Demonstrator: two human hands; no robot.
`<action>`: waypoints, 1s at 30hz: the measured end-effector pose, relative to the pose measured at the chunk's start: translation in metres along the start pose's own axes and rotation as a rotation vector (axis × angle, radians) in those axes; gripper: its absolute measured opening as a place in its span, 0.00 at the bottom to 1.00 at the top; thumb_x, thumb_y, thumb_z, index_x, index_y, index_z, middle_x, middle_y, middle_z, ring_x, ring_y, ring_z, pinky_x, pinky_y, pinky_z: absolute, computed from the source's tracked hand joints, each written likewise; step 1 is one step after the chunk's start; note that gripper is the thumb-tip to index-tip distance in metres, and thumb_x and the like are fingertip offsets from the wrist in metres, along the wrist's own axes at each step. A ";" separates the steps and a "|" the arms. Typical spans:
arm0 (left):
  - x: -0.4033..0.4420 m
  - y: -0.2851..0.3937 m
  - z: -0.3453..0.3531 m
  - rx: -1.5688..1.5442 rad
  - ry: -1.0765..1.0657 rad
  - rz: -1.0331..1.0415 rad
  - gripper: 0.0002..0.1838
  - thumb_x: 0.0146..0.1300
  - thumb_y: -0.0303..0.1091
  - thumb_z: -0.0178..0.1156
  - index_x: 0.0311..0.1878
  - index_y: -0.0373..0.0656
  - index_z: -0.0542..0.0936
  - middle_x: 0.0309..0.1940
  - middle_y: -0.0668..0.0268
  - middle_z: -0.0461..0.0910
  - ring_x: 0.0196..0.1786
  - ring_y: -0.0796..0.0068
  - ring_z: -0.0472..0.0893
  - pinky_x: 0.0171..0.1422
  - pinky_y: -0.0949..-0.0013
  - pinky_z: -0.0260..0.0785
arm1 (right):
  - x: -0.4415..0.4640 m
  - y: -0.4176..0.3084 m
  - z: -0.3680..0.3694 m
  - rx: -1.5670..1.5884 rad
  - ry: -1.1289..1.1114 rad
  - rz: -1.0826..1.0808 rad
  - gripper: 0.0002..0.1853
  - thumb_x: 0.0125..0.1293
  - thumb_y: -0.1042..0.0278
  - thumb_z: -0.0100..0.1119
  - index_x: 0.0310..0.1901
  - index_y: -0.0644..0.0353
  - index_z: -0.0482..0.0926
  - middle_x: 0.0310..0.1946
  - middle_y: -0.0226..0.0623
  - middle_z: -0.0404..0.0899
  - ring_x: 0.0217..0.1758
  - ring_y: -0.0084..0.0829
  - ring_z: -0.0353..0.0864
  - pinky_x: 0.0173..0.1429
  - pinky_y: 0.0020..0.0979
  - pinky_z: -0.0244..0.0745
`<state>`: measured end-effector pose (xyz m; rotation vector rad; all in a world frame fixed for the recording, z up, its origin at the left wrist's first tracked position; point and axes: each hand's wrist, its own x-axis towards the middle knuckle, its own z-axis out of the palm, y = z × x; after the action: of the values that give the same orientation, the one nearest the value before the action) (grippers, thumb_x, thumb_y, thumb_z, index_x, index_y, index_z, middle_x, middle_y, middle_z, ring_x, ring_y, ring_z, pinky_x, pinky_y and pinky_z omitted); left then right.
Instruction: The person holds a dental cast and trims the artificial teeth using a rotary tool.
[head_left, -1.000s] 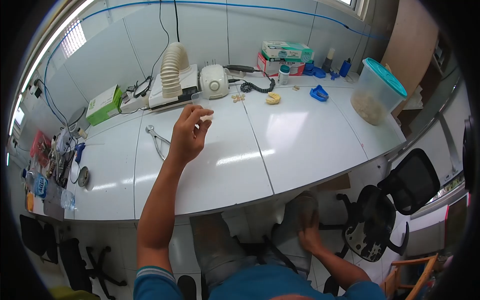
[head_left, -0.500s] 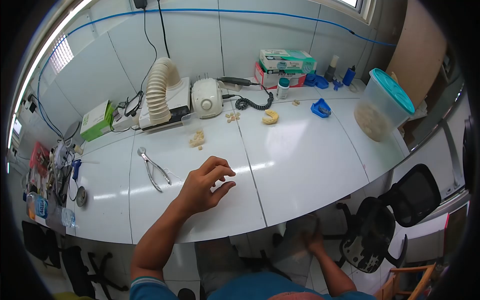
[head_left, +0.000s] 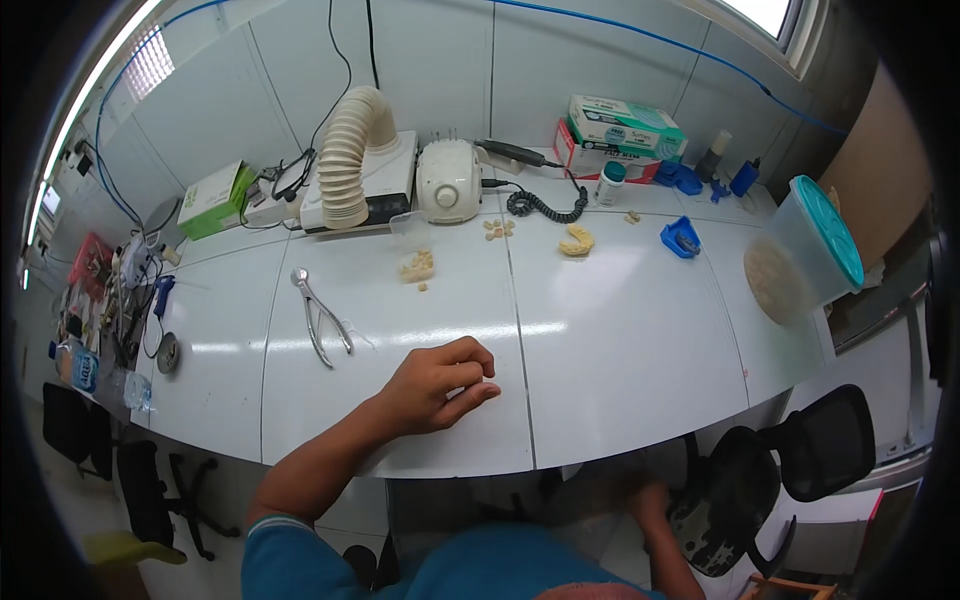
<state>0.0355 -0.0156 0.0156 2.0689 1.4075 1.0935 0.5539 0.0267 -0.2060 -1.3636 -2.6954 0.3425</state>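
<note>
My left hand (head_left: 441, 386) rests on the white tabletop near its front edge, fingers curled in toward the thumb, with nothing visible in them. Metal pliers (head_left: 319, 318) lie to its left with their handles pointing toward me. Beyond the hand is a small heap of cream-coloured pieces (head_left: 417, 266) beside a clear plastic container (head_left: 409, 230). A yellowish horseshoe-shaped dental cast (head_left: 576, 241) lies farther right. My right hand (head_left: 647, 503) is low beside my lap, below the table edge; its fingers are dark and blurred.
At the back stand a ribbed suction hose (head_left: 345, 160), a white control unit (head_left: 449, 182) with a corded handpiece (head_left: 515, 153), and stacked glove and mask boxes (head_left: 625, 130). A blue tray (head_left: 681, 238) and a teal-lidded tub (head_left: 805, 250) are right. An office chair (head_left: 735, 490) stands there.
My left hand's fingers have curled closer to the thumb. My right hand has shifted slightly right and stays below the table. The camera view has tilted and moved.
</note>
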 end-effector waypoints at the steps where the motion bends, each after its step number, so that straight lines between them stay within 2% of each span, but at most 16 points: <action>1: 0.001 0.001 0.000 0.011 -0.042 -0.001 0.12 0.76 0.29 0.71 0.36 0.39 0.79 0.49 0.59 0.85 0.41 0.64 0.86 0.43 0.62 0.78 | -0.003 -0.001 -0.003 0.039 0.027 -0.044 0.12 0.63 0.70 0.66 0.47 0.61 0.90 0.35 0.46 0.89 0.34 0.48 0.92 0.41 0.49 0.87; 2: 0.003 0.001 0.001 0.022 -0.087 0.001 0.12 0.76 0.30 0.71 0.35 0.39 0.79 0.48 0.59 0.85 0.41 0.63 0.86 0.43 0.62 0.78 | -0.005 -0.005 -0.008 0.080 0.056 -0.083 0.12 0.63 0.75 0.64 0.48 0.61 0.89 0.33 0.45 0.88 0.32 0.46 0.93 0.40 0.47 0.88; 5: 0.008 -0.003 0.009 0.018 0.000 0.062 0.06 0.74 0.30 0.73 0.45 0.42 0.85 0.51 0.61 0.84 0.43 0.62 0.87 0.46 0.62 0.82 | 0.022 -0.111 -0.107 0.780 -0.035 0.102 0.16 0.63 0.87 0.54 0.48 0.65 0.88 0.38 0.45 0.88 0.40 0.41 0.95 0.44 0.40 0.92; 8: 0.010 0.004 0.015 -0.066 0.005 0.049 0.09 0.73 0.28 0.74 0.53 0.44 0.86 0.53 0.62 0.83 0.43 0.62 0.88 0.45 0.61 0.84 | 0.042 -0.150 -0.147 0.933 0.221 -0.170 0.21 0.62 0.94 0.46 0.48 0.67 0.86 0.46 0.49 0.86 0.49 0.42 0.95 0.53 0.39 0.95; 9: 0.010 0.008 0.016 -0.099 -0.010 0.037 0.12 0.72 0.28 0.75 0.55 0.45 0.86 0.53 0.62 0.83 0.43 0.63 0.89 0.45 0.61 0.84 | 0.052 -0.152 -0.159 0.878 0.295 -0.259 0.21 0.62 0.94 0.46 0.48 0.68 0.86 0.48 0.50 0.85 0.51 0.43 0.94 0.54 0.40 0.95; 11: 0.013 0.011 0.025 -0.041 -0.037 0.181 0.13 0.72 0.28 0.75 0.56 0.45 0.86 0.53 0.62 0.83 0.43 0.63 0.89 0.43 0.61 0.84 | 0.075 -0.151 -0.178 0.765 0.451 -0.429 0.21 0.61 0.94 0.46 0.47 0.68 0.85 0.53 0.53 0.83 0.54 0.46 0.93 0.58 0.43 0.95; 14: 0.016 0.023 0.038 -0.030 -0.186 0.359 0.13 0.73 0.32 0.75 0.57 0.46 0.84 0.55 0.63 0.82 0.43 0.62 0.89 0.43 0.60 0.83 | 0.123 -0.167 -0.215 0.620 0.543 -0.497 0.22 0.60 0.93 0.45 0.49 0.67 0.86 0.55 0.54 0.85 0.65 0.54 0.91 0.70 0.50 0.89; 15: 0.016 0.026 0.043 -0.052 -0.260 0.386 0.14 0.73 0.32 0.73 0.59 0.46 0.84 0.55 0.63 0.82 0.44 0.61 0.89 0.43 0.59 0.83 | 0.139 -0.170 -0.225 0.595 0.507 -0.502 0.24 0.59 0.93 0.47 0.51 0.67 0.86 0.56 0.54 0.86 0.67 0.55 0.90 0.74 0.56 0.85; 17: 0.016 0.029 0.058 -0.043 -0.365 0.489 0.17 0.74 0.32 0.71 0.63 0.46 0.83 0.55 0.63 0.82 0.45 0.60 0.89 0.45 0.57 0.84 | 0.179 -0.186 -0.249 0.475 0.534 -0.563 0.25 0.60 0.88 0.53 0.57 0.63 0.87 0.56 0.51 0.90 0.66 0.50 0.91 0.86 0.70 0.64; 18: 0.017 0.028 0.067 -0.010 -0.393 0.560 0.18 0.74 0.32 0.70 0.65 0.47 0.82 0.56 0.63 0.81 0.46 0.59 0.89 0.45 0.56 0.84 | 0.204 -0.193 -0.256 0.460 0.609 -0.616 0.25 0.60 0.86 0.55 0.58 0.61 0.87 0.51 0.49 0.93 0.67 0.49 0.91 0.89 0.70 0.56; 20: 0.019 0.033 0.078 -0.117 -0.443 0.583 0.21 0.74 0.31 0.70 0.68 0.47 0.81 0.56 0.62 0.81 0.47 0.59 0.89 0.46 0.57 0.84 | 0.262 -0.198 -0.263 0.506 0.676 -0.646 0.20 0.69 0.83 0.59 0.60 0.61 0.87 0.31 0.39 0.94 0.66 0.44 0.93 0.90 0.69 0.52; 21: 0.019 0.034 0.080 -0.193 -0.459 0.568 0.21 0.74 0.31 0.70 0.68 0.47 0.81 0.56 0.62 0.81 0.47 0.59 0.89 0.46 0.57 0.84 | 0.287 -0.200 -0.264 0.582 0.629 -0.581 0.17 0.73 0.81 0.60 0.61 0.62 0.87 0.28 0.38 0.93 0.61 0.40 0.96 0.90 0.64 0.56; 22: 0.019 0.035 0.079 -0.266 -0.469 0.544 0.21 0.75 0.31 0.69 0.68 0.47 0.81 0.56 0.62 0.81 0.47 0.59 0.89 0.46 0.57 0.84 | 0.317 -0.195 -0.261 0.635 0.559 -0.509 0.17 0.74 0.80 0.61 0.61 0.62 0.86 0.32 0.40 0.94 0.54 0.38 0.97 0.85 0.58 0.68; 24: 0.015 0.034 0.071 -0.375 -0.466 0.482 0.17 0.78 0.31 0.67 0.67 0.45 0.82 0.55 0.61 0.82 0.46 0.59 0.89 0.45 0.58 0.83 | 0.357 -0.195 -0.250 0.655 0.476 -0.332 0.17 0.73 0.79 0.64 0.61 0.60 0.86 0.43 0.44 0.94 0.54 0.40 0.95 0.75 0.54 0.79; 27: 0.012 0.024 0.060 -0.564 -0.424 0.374 0.15 0.81 0.32 0.66 0.66 0.42 0.83 0.54 0.61 0.84 0.45 0.61 0.88 0.45 0.59 0.82 | 0.383 -0.176 -0.219 0.268 0.446 -0.295 0.19 0.71 0.78 0.68 0.62 0.56 0.87 0.57 0.46 0.89 0.67 0.45 0.88 0.73 0.54 0.78; 30: 0.012 0.015 0.060 -0.759 -0.380 0.241 0.14 0.82 0.32 0.64 0.65 0.41 0.84 0.51 0.60 0.85 0.43 0.62 0.87 0.45 0.61 0.80 | 0.381 -0.169 -0.198 0.014 0.437 -0.323 0.21 0.69 0.77 0.71 0.63 0.53 0.88 0.64 0.45 0.84 0.76 0.49 0.79 0.78 0.52 0.73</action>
<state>0.0943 -0.0056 -0.0060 1.7542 0.4543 1.0317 0.2335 0.2674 0.0235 -0.8501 -2.4710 0.0266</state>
